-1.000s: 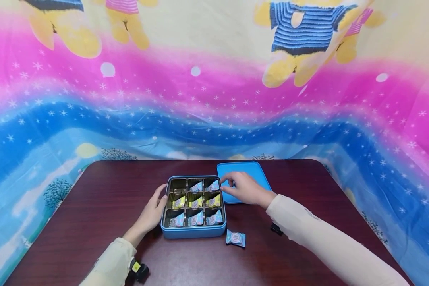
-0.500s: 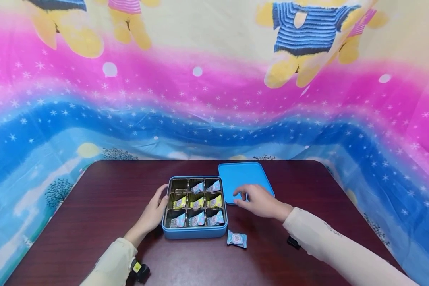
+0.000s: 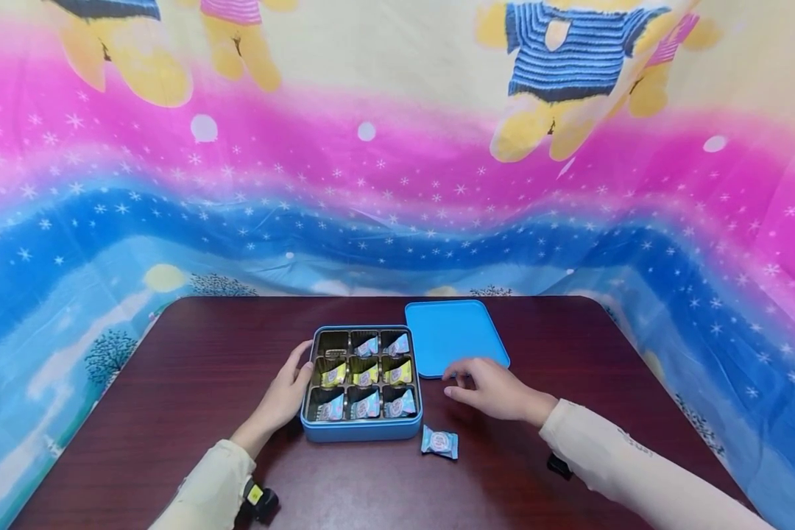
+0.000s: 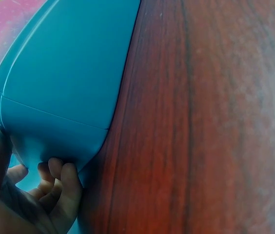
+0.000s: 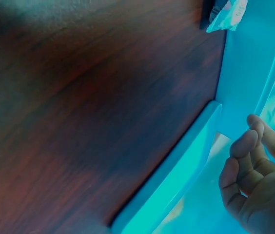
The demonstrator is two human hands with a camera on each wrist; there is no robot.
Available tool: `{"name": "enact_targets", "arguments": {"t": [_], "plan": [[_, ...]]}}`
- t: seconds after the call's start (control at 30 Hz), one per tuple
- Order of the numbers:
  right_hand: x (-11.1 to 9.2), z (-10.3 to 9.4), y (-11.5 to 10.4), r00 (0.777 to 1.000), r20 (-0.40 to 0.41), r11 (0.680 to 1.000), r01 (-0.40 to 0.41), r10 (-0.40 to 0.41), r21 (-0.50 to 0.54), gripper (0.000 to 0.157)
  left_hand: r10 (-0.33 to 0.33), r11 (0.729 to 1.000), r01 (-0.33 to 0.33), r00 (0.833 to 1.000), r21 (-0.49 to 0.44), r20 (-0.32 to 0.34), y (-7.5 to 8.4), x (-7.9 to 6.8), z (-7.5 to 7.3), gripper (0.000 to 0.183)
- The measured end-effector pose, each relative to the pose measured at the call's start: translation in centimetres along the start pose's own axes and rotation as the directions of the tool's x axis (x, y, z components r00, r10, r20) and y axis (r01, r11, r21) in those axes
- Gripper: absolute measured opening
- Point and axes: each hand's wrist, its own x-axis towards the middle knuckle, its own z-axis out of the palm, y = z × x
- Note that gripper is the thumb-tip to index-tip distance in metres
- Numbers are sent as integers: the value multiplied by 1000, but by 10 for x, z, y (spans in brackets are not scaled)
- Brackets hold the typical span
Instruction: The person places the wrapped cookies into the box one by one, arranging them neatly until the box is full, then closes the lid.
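Observation:
A blue tin box (image 3: 361, 431) with a dark compartment tray stands open mid-table. Blue-wrapped candies (image 3: 364, 405) fill its near row and yellow-wrapped candies (image 3: 365, 374) the middle row. Two more blue ones lie in the far row, where the left compartment shows only dark liner. My left hand (image 3: 285, 390) rests against the tin's left side; in the left wrist view its fingertips (image 4: 69, 170) touch the side wall. My right hand (image 3: 497, 390), loosely curled, hovers right of the tin and holds nothing. A loose blue candy (image 3: 440, 442) lies near the tin's front right corner.
The blue lid (image 3: 457, 335) lies flat behind and right of the tin, in front of my right hand in the right wrist view. A printed cloth (image 3: 371, 184) hangs around the back and sides of the dark wooden table (image 3: 225, 353).
My right hand has drawn away from the tin's far right corner, moving right and nearer to me, off the lid. My left hand and the candies stay put.

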Motion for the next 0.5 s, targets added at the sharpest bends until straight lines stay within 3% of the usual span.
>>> {"name": "enact_targets", "arguments": {"t": [0.33,0.5], "plan": [[-15,9,4,996,67,998,-56,57,-5,30,5,1000,-5,1000,-2,-2,2,-1,0,47],[-18,15,6,990,136,1000,-25,27,-10,33,3,1000,-3,1000,1,-2,2,-2,-1,47]]}}
